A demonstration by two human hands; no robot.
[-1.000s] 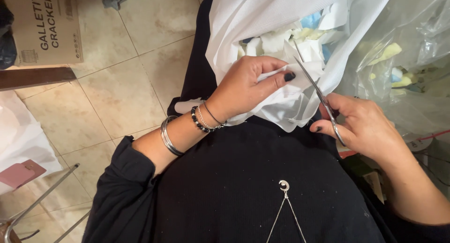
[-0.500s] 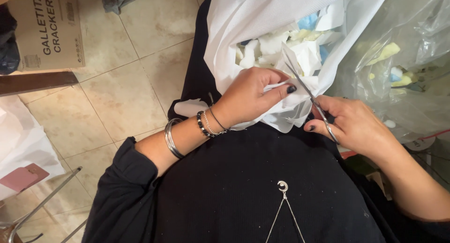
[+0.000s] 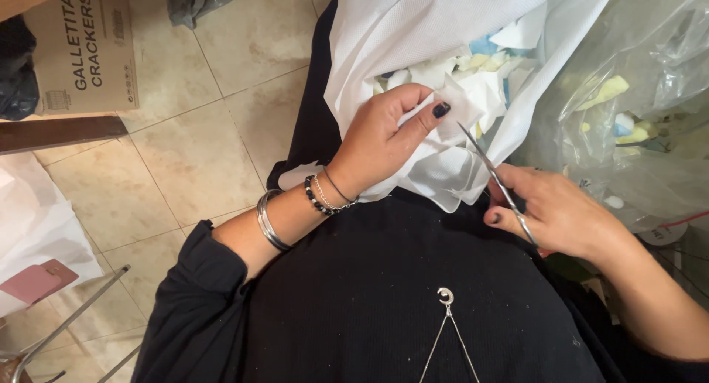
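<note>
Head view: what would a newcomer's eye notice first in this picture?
At the centre, the left hand, with dark nail polish, pinches a piece of white fabric lying on the person's lap. Just to its right, the right hand holds metal scissors, blades pointing up toward the fabric edge. Bracelets ring the left wrist, and a clear plastic bag of foam scraps sits at the far right.

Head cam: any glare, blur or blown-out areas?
Head view: even, soft light; white fabric near blown-out at top; glare streaks on the clear plastic bag; left hand, right hand and scissors sharp, no motion blur.
</note>
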